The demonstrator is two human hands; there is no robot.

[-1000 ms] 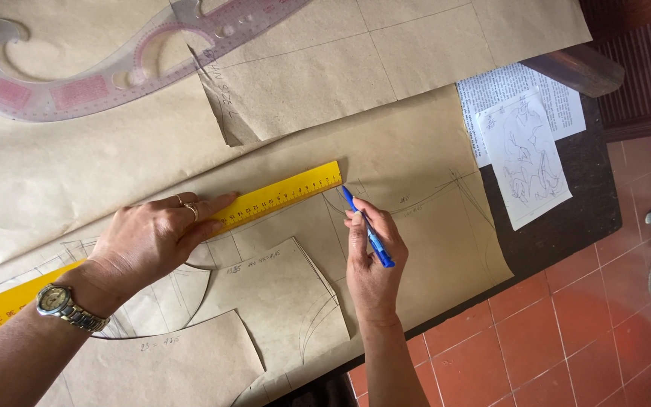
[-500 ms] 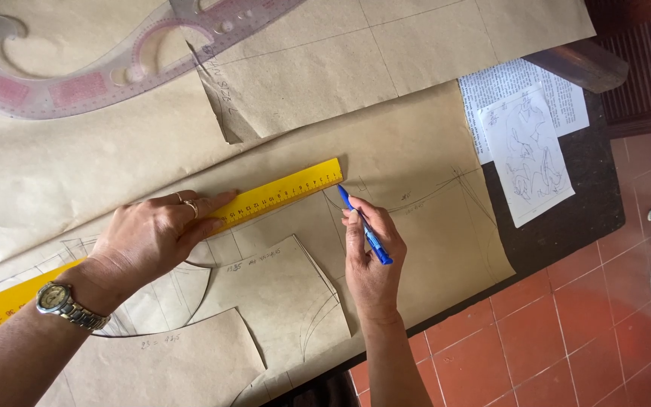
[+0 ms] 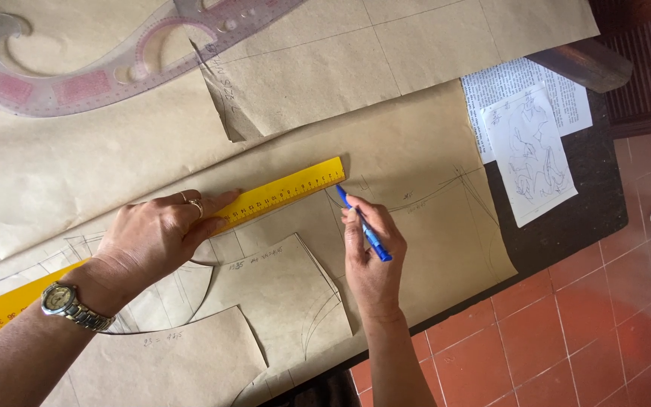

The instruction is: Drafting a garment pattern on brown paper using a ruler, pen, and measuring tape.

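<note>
While the left hand lies flat with fingers spread on the long yellow ruler, pinning it down at an angle across the brown pattern paper, the right hand is curled around a blue pen. It's a normal writing grip, fingers closed on the barrel, and the pen's tip sits right at the ruler's far end, touching the paper just beside the yellow edge. The left hand isn't gripping anything, just pressing; there's a ring on one finger and a metal wristwatch on that wrist.

Under and near the hands are cut pattern pieces in the same brown paper, with curved pencil lines on them. Up at the top left lies a translucent pink French curve, well apart from both hands. Off to the right, on the dark table, sit a printed sheet and a white sketch sheet on top of it. Red floor tiles show below the table edge.
</note>
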